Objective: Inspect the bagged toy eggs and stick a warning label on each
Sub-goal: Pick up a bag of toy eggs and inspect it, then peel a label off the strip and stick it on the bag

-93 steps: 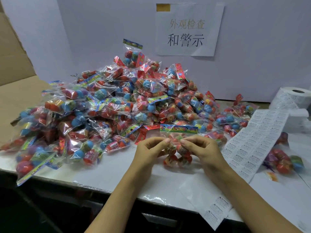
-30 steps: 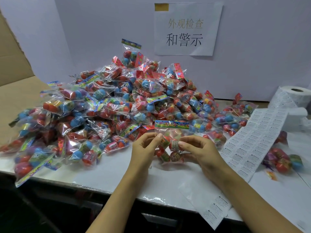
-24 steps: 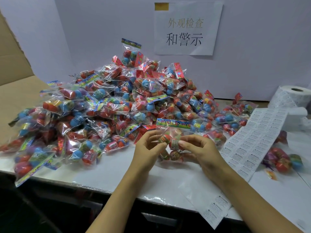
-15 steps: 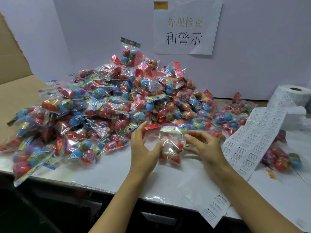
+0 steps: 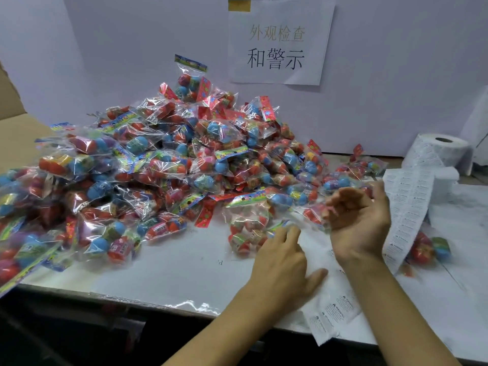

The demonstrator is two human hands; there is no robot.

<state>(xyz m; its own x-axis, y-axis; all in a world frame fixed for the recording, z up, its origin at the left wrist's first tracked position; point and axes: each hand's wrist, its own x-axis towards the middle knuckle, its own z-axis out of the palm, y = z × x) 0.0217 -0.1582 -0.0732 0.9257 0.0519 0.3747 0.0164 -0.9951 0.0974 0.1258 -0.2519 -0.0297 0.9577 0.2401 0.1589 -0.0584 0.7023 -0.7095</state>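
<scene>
A big heap of bagged eggs (image 5: 148, 165) is covering the left of the table (image 5: 171, 273). The bag (image 5: 248, 228) that both hands were turning over a moment ago is now lying flat just in front of the heap, let go. The left hand (image 5: 284, 262) is resting on the table beside it, fingers loose, its fingertips at the bag's edge. The right hand (image 5: 356, 223) is hanging palm-up, fingers loosely curled and motion-blurred, so its grip is unclear, just beside the label strip (image 5: 406, 207). Inspection is probably finished and a label is likely coming next.
</scene>
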